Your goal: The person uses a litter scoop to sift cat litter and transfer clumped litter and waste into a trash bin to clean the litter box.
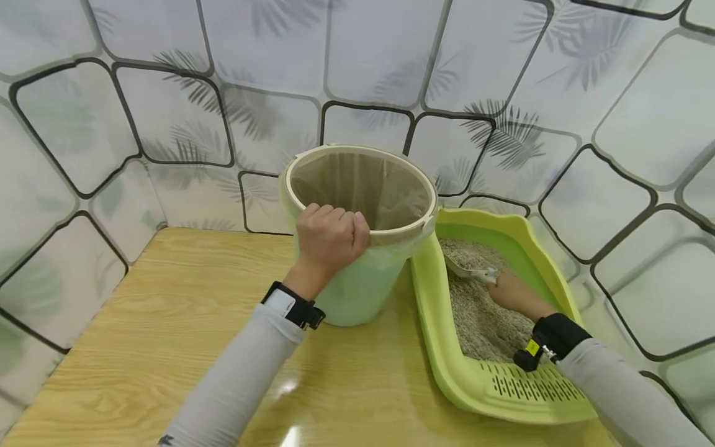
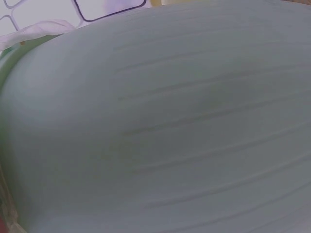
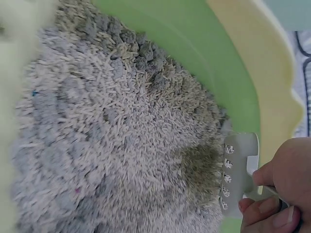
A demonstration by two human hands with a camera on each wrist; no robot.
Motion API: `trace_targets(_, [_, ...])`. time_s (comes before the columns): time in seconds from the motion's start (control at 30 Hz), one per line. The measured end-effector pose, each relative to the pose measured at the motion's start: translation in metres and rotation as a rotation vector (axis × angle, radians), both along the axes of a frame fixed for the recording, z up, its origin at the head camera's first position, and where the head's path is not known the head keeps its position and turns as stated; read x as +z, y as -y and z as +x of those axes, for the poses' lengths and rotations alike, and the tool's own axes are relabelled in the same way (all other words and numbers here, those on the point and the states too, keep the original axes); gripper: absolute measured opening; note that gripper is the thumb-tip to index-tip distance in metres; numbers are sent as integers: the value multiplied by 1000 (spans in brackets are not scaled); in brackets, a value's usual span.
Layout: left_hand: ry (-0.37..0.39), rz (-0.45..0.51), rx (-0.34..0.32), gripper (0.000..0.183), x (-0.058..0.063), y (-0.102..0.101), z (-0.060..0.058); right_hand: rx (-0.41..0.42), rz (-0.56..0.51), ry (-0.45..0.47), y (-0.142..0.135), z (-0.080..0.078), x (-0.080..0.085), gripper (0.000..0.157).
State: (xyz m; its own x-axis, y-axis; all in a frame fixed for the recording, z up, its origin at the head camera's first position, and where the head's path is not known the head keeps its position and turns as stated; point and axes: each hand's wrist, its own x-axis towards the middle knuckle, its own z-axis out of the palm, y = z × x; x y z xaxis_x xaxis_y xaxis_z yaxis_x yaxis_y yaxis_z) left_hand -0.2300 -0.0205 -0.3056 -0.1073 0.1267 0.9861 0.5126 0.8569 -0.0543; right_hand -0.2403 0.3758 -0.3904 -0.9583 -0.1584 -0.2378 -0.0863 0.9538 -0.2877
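Granular, pelleted litter [image 1: 480,316] lies in the smooth, curved green tray [image 1: 436,316]; there I see the right hand [image 1: 511,292] gripping a slotted scoop [image 3: 238,162]; the left hand [image 1: 331,239] curls over the round, lined bin [image 1: 357,292]'s rim.

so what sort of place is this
Probably an indoor corner set up for a pet's toilet, though whether home or staged I can't tell: a yellow-green litter tray holds greyish litter, a lined bin stands beside it, and leaf-print wall covering rises behind.
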Motion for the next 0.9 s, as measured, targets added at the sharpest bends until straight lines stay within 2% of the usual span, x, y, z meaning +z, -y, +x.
trace_targets(0.2, [-7,0,13,39,-4,8,-8,-45,-5,-38,-1,16,9,48])
trace_targets(0.37, [-4,3,16,39,-9,11,-11,-113,-41,-124,-1,28,13,54])
trace_targets(0.57, [-7,0,6,38,-9,8,-10,-176,-119,-250,-2,39,11,52])
trace_targets(0.77, [-14,7,-8,38,-5,2,-6,-273,-132,-371,-4,49,12,55])
trace_targets(0.9, [-23,13,-20,38,-2,0,-5,-303,-129,-460,-4,52,18,55])
